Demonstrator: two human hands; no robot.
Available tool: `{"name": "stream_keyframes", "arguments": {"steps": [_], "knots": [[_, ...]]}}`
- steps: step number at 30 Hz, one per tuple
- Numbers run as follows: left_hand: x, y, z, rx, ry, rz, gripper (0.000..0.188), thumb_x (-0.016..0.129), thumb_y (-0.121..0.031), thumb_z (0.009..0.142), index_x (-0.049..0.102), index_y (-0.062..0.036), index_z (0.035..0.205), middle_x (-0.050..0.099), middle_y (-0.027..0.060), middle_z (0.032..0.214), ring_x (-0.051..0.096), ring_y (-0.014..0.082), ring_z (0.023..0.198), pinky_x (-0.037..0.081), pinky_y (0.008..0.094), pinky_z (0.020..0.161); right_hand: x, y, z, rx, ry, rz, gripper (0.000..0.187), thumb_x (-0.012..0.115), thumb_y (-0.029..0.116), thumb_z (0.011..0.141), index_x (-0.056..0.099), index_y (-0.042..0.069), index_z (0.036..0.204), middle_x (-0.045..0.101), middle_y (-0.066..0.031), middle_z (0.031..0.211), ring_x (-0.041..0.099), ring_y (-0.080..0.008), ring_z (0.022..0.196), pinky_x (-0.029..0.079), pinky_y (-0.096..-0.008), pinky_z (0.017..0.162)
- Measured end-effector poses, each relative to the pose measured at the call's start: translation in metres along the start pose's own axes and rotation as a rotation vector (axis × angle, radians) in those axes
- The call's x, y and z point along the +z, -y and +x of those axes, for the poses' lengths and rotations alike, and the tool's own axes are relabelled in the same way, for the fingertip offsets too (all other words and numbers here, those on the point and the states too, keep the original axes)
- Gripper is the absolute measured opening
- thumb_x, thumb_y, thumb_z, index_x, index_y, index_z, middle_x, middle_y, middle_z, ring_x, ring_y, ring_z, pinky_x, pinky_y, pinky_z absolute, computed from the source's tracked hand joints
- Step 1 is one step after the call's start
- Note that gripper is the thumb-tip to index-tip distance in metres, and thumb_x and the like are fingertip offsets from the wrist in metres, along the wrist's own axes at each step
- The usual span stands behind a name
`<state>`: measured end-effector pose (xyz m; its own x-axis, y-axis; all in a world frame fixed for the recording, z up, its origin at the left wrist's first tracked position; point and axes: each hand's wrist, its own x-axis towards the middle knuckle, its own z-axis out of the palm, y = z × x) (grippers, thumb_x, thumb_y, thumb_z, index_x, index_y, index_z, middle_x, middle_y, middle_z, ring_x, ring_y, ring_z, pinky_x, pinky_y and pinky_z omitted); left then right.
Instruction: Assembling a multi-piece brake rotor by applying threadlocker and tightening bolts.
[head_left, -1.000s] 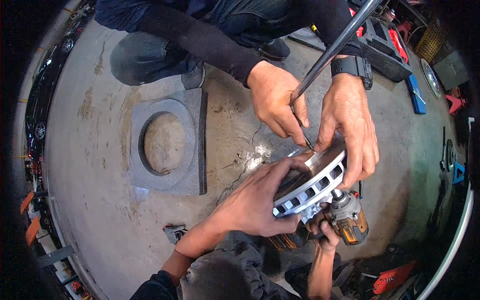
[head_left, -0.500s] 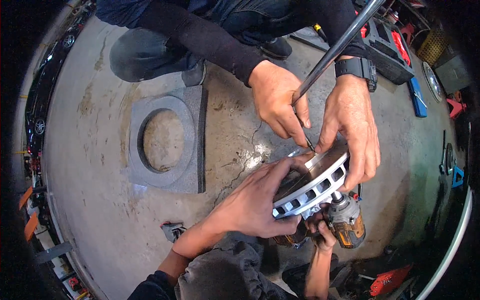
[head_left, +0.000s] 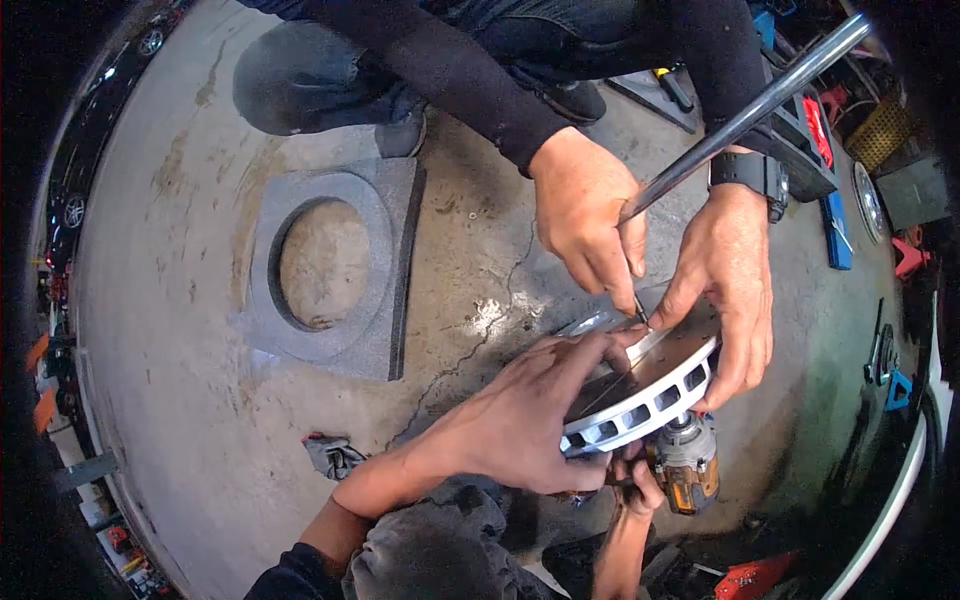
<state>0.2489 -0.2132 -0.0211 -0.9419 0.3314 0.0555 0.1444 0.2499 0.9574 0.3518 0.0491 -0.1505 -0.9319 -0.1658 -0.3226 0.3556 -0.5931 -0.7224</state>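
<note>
A vented brake disc [head_left: 645, 408] is held tilted above the floor. My left hand [head_left: 535, 420] grips its near-left rim, thumb on top and fingers beneath. Below the disc, my right hand [head_left: 636, 488] is wrapped round the partly hidden handle of a yellow-and-black impact driver [head_left: 690, 470]. Its nose points up at the disc's underside; whether they touch is hard to tell. A co-worker's hand [head_left: 735, 290] with a watch clasps the far-right rim. The co-worker's other hand [head_left: 588, 205] pinches a thin pointed tool [head_left: 643, 310] against the disc's upper face.
A long shiny metal bar [head_left: 750, 115] slants from the co-worker's hand to the upper right. On the floor at left lies a grey foam block [head_left: 395, 300] with a round hole. A dark crumpled glove or rag [head_left: 335, 457] lies nearby. The co-worker's knee [head_left: 290, 85] is across from me.
The disc and the hands around it sit slightly lower and farther right in the picture, while the foam block has shifted slightly upward. The bar's upper end appears farther right. All grips stay the same.
</note>
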Motion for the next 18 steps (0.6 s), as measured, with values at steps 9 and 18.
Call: {"name": "stream_keyframes", "arguments": {"steps": [9, 18], "knots": [[-0.003, -0.002, 0.006, 0.030, 0.076, 0.083, 0.079, 0.078, -0.022, 0.058, 0.042, -0.0006, 0.124, 0.054, 0.0187, 0.121, 0.053, 0.0373, 0.113, 0.040, 0.0442, 0.101, 0.056, 0.015, 0.002, -0.111, -0.080, 0.071, 0.061, 0.072, 0.024, 0.081, 0.044, -0.005, 0.127, 0.062, -0.0149, 0.095, 0.055, -0.0208, 0.053, 0.043, -0.0284, 0.048], [-0.011, 0.003, 0.003, 0.020, 0.140, 0.151, 0.080, 0.078, -0.022, 0.054, 0.043, -0.0009, 0.123, 0.053, 0.0183, 0.118, 0.048, 0.0385, 0.116, 0.037, 0.0435, 0.103, 0.029, 0.017, -0.001, 0.016, -0.012, 0.148, 0.064, 0.071, 0.021, 0.085, 0.043, -0.001, 0.138, 0.053, -0.0052, 0.079, 0.051, -0.0158, 0.060, 0.038, -0.0343, 0.056]]}}
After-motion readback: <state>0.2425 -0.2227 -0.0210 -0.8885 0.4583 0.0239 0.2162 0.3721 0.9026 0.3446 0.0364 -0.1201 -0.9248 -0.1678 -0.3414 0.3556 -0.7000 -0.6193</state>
